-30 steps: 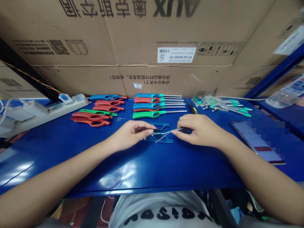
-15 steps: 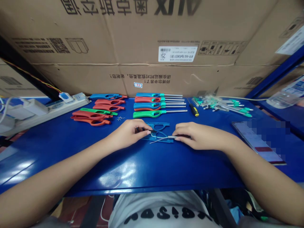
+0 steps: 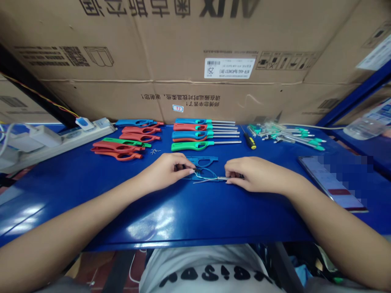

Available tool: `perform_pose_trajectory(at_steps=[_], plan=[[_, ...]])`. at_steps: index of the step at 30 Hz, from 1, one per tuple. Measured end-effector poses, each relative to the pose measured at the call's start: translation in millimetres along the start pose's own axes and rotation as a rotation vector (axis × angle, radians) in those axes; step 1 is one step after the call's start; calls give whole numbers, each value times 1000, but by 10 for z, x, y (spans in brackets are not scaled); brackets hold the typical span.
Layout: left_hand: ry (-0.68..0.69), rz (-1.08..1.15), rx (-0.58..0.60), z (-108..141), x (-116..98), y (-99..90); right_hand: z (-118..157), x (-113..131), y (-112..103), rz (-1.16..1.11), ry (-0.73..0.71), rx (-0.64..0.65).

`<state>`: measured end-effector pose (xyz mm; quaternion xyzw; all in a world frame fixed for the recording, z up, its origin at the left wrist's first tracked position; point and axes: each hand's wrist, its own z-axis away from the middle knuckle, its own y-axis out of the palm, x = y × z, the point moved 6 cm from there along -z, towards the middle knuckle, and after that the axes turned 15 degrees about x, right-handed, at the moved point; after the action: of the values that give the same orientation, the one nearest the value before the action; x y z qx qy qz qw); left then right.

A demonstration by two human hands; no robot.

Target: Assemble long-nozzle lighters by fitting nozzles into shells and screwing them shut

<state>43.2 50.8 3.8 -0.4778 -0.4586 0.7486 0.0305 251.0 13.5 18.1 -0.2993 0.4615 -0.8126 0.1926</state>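
Your left hand (image 3: 171,169) pinched a small dark part (image 3: 194,171) between thumb and fingers while your right hand (image 3: 255,174), lower than a second earlier, gripped a slim metal tube (image 3: 222,178) at the nose end of the nearer blue lighter-handle half (image 3: 213,172). The hands were apart, linked only by a pale wire (image 3: 203,178) running between their two pieces; a thin grey hose (image 3: 200,182) trailed leftward from the tube. Brought down and flatter, the tube appeared better lined up with the shell, though contact could not be told. Your left hand had barely shifted, covering the shells' left ends. The farther blue handle half (image 3: 201,158) lay just behind.

Beyond, long-nosed lighters (image 3: 183,134) lay in a row, loose screws (image 3: 155,151) and stacked handles (image 3: 117,147) to their left. The yellow-and-black screwdriver (image 3: 250,142), partly hidden by your right hand a second before, showed whole near a pile of teal-fitted nozzle tubes (image 3: 287,134). A phone (image 3: 330,183) rested at right on the blue table (image 3: 137,219), before an upside-down AUX carton (image 3: 171,49).
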Motion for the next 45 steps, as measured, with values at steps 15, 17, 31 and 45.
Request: perform_pose_trajectory(at_steps=[15,17,31,45], plan=[[-18,-22,10,-4,37,-8,-35,11,6,0,-58,-35],[-12,-28,9,-6,33,-3,-30,20,-8,-2,-66,-40],[37,-96,35,-9,-8,28,-68,71,47,141,39,25],[-99,-664,130,161,-276,187,-49,50,32,123,40,18]])
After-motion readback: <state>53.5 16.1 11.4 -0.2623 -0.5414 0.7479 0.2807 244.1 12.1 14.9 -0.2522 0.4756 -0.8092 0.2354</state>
